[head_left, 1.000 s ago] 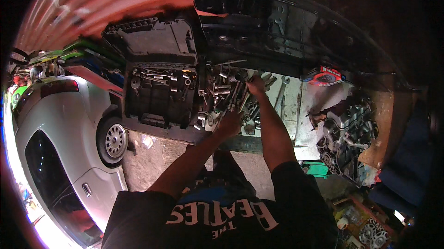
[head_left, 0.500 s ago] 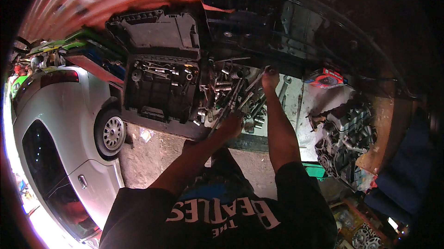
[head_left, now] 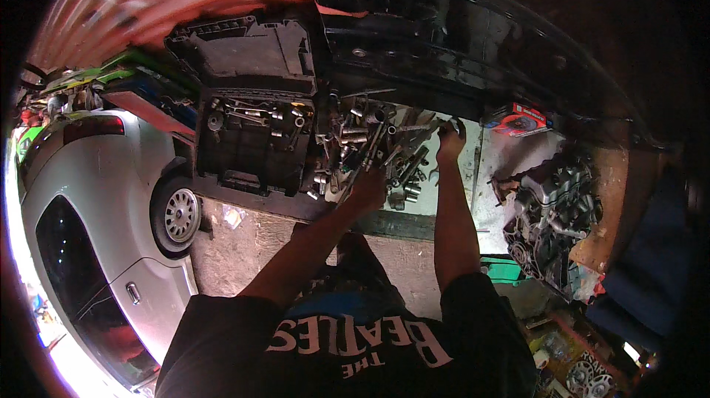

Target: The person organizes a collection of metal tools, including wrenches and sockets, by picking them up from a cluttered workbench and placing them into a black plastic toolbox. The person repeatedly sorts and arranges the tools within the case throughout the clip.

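Shifting work rightward, my right hand is half-curling its fingers at a wrench, hold unclear, as with my left hand.

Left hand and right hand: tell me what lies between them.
Metal tools lie between the left hand and the right hand, shown in the head view.

White glare burns at far left, pale light catches the workbench, deep shadow fills the upper right, and fisheye distortion curves the dim, black-rimmed view.
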